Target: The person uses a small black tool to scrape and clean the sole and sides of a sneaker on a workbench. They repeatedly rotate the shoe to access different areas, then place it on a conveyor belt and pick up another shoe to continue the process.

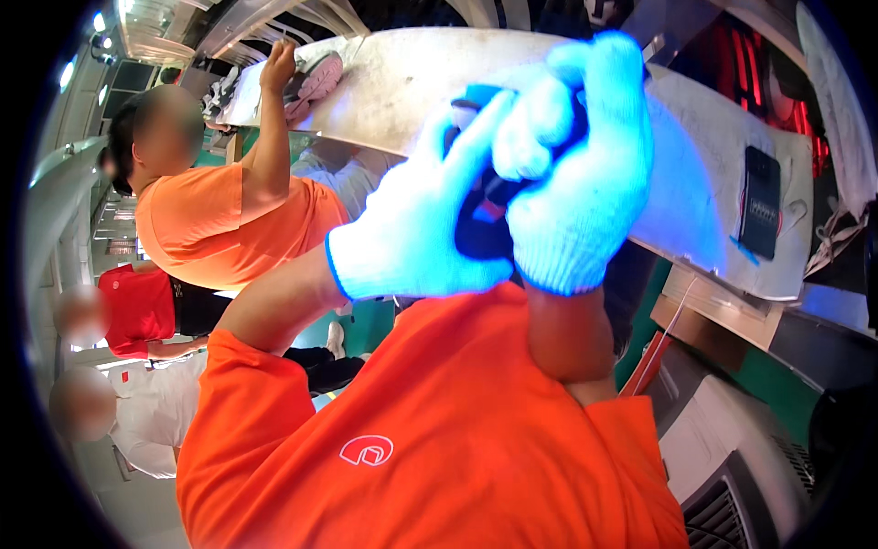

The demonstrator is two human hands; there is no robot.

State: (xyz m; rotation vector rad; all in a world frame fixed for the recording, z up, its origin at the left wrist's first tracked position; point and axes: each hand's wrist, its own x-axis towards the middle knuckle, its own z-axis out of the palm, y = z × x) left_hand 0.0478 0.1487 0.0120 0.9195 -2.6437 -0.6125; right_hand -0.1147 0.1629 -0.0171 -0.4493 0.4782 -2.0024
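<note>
Both my hands wear knitted gloves that glow pale blue under strong blue light. My left hand (412, 224) lies along the left side of a dark object (483, 236), its fingers gripping it. My right hand (585, 165) is closed with curled fingers over the object's right side. The gloves hide most of this object. Only dark patches, a bluish edge at the top and a small reddish spot show between the fingers, so its kind is unclear. My hands hold it up in front of the worktable.
The long pale worktable (402, 73) runs behind my hands. A dark phone (761, 201) lies on its right end. At left, a co-worker in orange (229, 210) sits beside a shoe (320, 78). More people stand farther left; a grey machine (750, 439) is lower right.
</note>
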